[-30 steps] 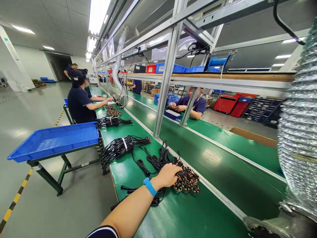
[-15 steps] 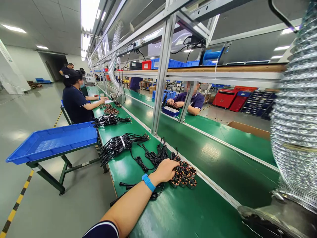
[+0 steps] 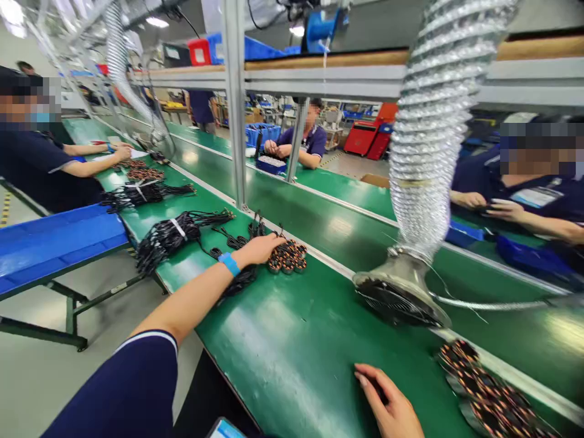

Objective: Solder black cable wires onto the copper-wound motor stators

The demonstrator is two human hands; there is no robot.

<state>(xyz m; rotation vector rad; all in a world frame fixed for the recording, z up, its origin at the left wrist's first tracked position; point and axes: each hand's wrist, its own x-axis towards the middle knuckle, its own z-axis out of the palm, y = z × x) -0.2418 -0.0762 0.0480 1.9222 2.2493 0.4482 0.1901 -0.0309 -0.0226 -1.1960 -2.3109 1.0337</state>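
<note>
Green bench point(image 3: 314, 340); left hand point(image 3: 258, 250) on copper coils point(image 3: 287, 257); co-worker's badge point(image 3: 536, 196) unreadable.

From the middle of the room, an aluminium frame point(image 3: 235, 103) rises at twelve o'clock, carrying a wood-topped shelf point(image 3: 319, 61) lined with blue plastic crates point(image 3: 260, 50). A silver flexible duct point(image 3: 433, 121) hangs at one o'clock. Green workbenches point(image 3: 292, 340) run off toward eleven o'clock under bright ceiling lights point(image 3: 157, 22). A red tool cabinet point(image 3: 360, 139) stands on the grey floor point(image 3: 349, 164) at one o'clock, and a blue tray point(image 3: 55, 243) sits on a metal-legged stand point(image 3: 68, 316) at nine o'clock.
</note>
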